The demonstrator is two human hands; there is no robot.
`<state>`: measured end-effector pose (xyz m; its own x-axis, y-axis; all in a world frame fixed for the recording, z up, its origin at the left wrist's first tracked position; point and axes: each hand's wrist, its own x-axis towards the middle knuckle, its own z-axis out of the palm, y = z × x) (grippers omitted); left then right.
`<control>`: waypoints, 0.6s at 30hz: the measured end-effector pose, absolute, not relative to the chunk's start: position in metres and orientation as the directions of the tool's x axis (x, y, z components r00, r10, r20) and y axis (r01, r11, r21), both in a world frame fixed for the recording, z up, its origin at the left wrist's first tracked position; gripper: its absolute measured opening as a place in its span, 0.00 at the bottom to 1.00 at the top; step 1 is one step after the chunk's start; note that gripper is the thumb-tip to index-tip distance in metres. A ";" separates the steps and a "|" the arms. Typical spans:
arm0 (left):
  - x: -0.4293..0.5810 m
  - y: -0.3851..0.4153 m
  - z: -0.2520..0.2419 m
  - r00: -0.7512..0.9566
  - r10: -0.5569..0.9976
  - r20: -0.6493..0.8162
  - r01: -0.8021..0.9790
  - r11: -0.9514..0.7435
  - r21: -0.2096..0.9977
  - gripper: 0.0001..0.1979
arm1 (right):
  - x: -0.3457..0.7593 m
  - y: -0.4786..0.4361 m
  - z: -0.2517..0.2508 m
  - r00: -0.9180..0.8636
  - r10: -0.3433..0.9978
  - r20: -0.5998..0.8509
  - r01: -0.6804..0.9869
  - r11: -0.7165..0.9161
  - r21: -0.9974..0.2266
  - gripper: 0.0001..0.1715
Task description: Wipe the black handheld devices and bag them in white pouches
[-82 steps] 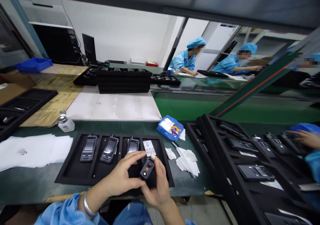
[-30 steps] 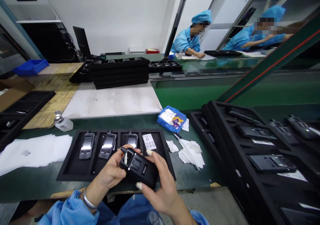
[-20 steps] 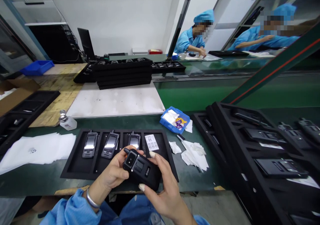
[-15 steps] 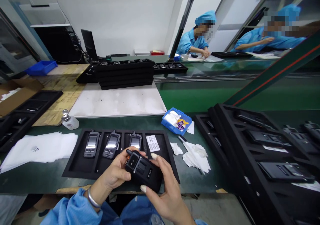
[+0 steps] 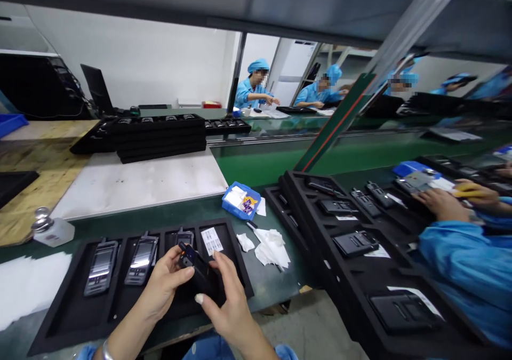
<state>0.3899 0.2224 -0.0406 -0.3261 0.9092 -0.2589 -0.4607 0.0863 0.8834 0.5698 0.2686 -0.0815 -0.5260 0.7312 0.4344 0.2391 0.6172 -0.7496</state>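
Over the black tray [image 5: 60,325], gripped the black handset [image 5: 202,277] in left hand [image 5: 166,280] fingers, right hand [image 5: 232,309] fingers loosely closed around it, just tilted from back-up toward edge-on, so apparently mid-handling.

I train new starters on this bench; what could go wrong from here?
The radio, held over the tray in the left grip with the right grip around its lower end, might slip and scratch itself or the other radios lying there.

The bottle stands close to the white sheets; a knock might tip it onto them.
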 end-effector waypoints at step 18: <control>0.409 0.315 -0.036 -0.634 0.763 -0.131 0.464 0.510 0.724 0.43 | 0.527 0.300 -0.113 -0.392 0.768 0.507 0.683 0.612 -0.398 0.40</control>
<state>0.4086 0.3146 -0.0362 -0.6336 0.7625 -0.1308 0.4644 0.5100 0.7240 0.5268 0.3004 -0.1127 -0.3921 0.7676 0.5070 0.6832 0.6121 -0.3983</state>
